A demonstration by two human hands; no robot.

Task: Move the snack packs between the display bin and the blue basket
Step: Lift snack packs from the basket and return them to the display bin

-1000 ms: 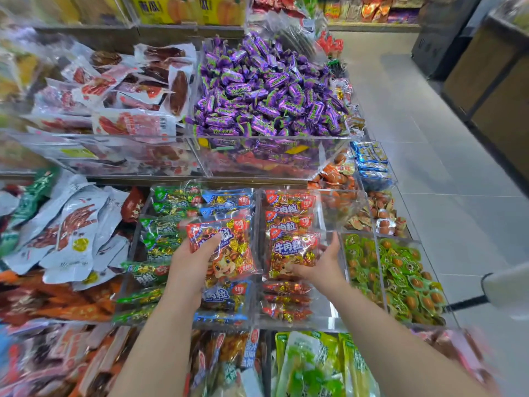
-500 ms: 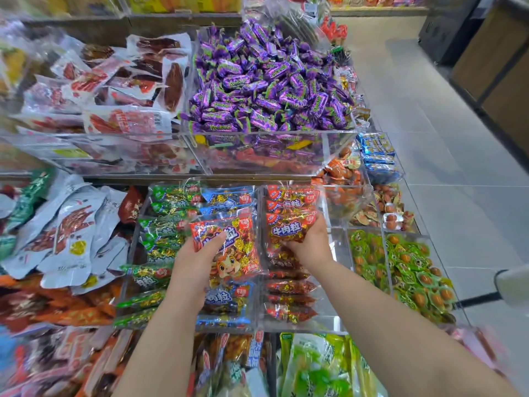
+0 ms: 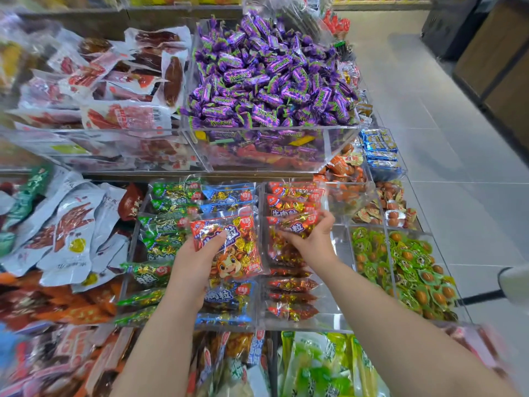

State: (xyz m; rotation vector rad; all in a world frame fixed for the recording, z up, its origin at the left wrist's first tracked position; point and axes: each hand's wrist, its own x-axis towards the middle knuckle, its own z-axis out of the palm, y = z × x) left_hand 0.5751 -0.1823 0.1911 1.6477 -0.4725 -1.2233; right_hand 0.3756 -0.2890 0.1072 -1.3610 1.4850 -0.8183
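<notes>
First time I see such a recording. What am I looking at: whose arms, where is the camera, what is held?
No machine here: a person works with two bare hands, filmed by one head-worn camera looking forward and down. Before them stands a clear acrylic display bin with compartments of snack packs; purple wrapped candies are heaped above. The left hand holds a red see-through pack with a cartoon ox; the right hand grips a red foil-sweet pack at the bin's right compartment. No blue basket is in view.
</notes>
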